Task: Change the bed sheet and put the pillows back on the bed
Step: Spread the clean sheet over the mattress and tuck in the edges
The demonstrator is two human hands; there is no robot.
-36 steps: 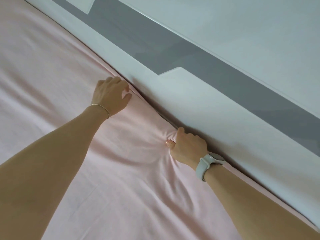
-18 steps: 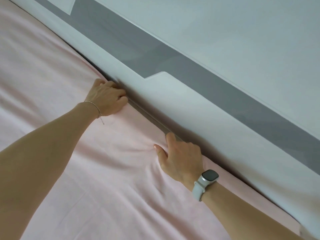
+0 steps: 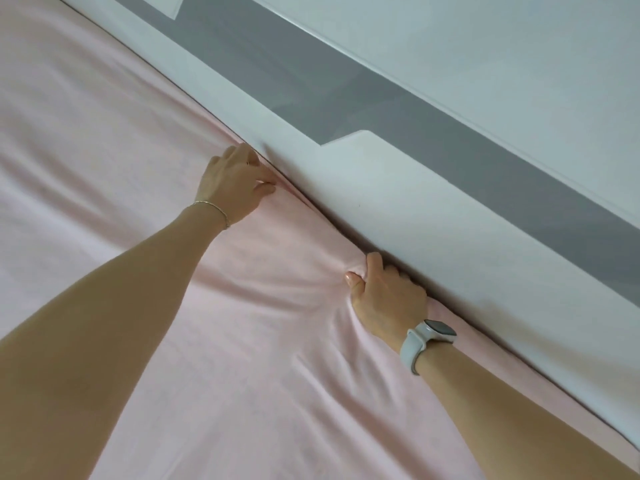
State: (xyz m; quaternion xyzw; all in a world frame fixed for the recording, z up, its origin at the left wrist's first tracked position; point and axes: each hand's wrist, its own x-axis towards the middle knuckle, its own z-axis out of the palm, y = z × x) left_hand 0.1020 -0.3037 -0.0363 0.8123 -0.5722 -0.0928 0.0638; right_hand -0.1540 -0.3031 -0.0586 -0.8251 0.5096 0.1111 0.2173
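Note:
A pale pink bed sheet (image 3: 104,140) covers the mattress and fills most of the view. Its far edge runs along the white headboard (image 3: 398,202). My left hand (image 3: 235,181) sits at that edge with its fingers curled, pinching the sheet where it meets the headboard. My right hand (image 3: 388,299), with a white watch on the wrist, grips a bunch of the sheet lower right along the same edge; folds radiate from it. Its fingertips are hidden in the gap by the headboard. No pillows are in view.
Behind the headboard is a wall painted grey (image 3: 433,109) with white panels (image 3: 519,46). The narrow dark gap between mattress and headboard runs diagonally from upper left to lower right.
Half a second ago my right hand lay flatter at the gap; now it bunches the sheet in its grip. My left hand stays at the sheet's edge.

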